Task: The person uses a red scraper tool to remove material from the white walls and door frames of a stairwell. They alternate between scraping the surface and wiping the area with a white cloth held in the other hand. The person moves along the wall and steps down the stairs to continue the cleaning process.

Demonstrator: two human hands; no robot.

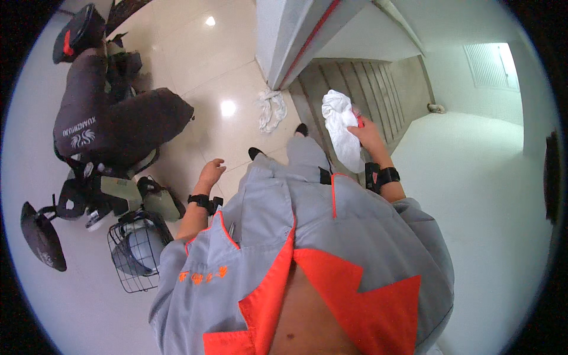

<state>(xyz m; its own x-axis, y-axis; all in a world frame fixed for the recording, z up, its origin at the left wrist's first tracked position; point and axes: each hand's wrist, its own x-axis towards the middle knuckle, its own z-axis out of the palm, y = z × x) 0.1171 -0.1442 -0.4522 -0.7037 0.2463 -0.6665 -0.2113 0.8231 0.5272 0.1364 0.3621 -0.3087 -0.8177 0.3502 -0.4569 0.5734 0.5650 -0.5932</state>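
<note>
My right hand grips a bunched white cloth together with a red object, most of which is hidden by the cloth and fingers. The cloth hangs beside my right leg, above the stair steps. My left hand hangs over the tiled floor with nothing in it, its fingers loosely bent and a little apart. Black straps are on both wrists. Near the base of the wall end lies another crumpled white cloth on the tiles, ahead of my shoes.
To my left stands a scooter with a dark cover, a mirror and a wire basket holding a grey helmet-like item. A wall end with a red stripe divides the floor from concrete stairs. A white wall rises on my right.
</note>
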